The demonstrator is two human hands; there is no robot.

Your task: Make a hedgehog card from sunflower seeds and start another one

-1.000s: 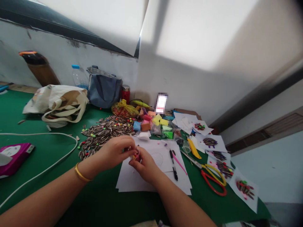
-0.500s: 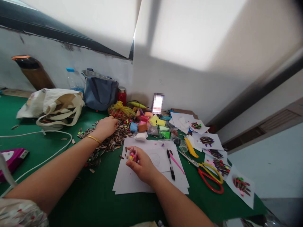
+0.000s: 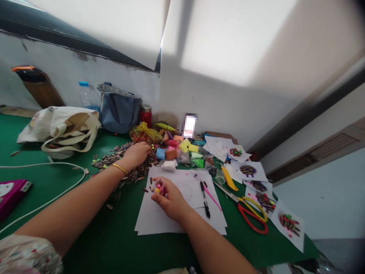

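Note:
My right hand (image 3: 172, 199) holds a small clear plastic cup (image 3: 159, 187) with pink and yellow beads in it, just above the stacked white paper (image 3: 148, 219). A round pencil outline shows faintly on the top sheet. My left hand (image 3: 138, 155), with a gold bangle at its wrist, reaches over the pile of sunflower seeds (image 3: 134, 176). Its fingers are bent down and drawn together beside a few bright beads (image 3: 154, 147); what they pinch, if anything, is hidden. A few loose seeds (image 3: 145, 190) lie at the paper's left edge.
Packets of coloured clay (image 3: 171, 153) lie behind the paper. To its right are a black pen (image 3: 206, 203), scissors (image 3: 251, 213), a yellow cutter (image 3: 229, 179) and seed-decorated cards (image 3: 289, 224). Bags (image 3: 121, 112), a white cable (image 3: 57, 203) and a purple device (image 3: 13, 196) stand or lie leftward.
My left hand has moved rightward over the seeds, closer to the bright beads and clay packets. My right hand keeps the cup in nearly the same place.

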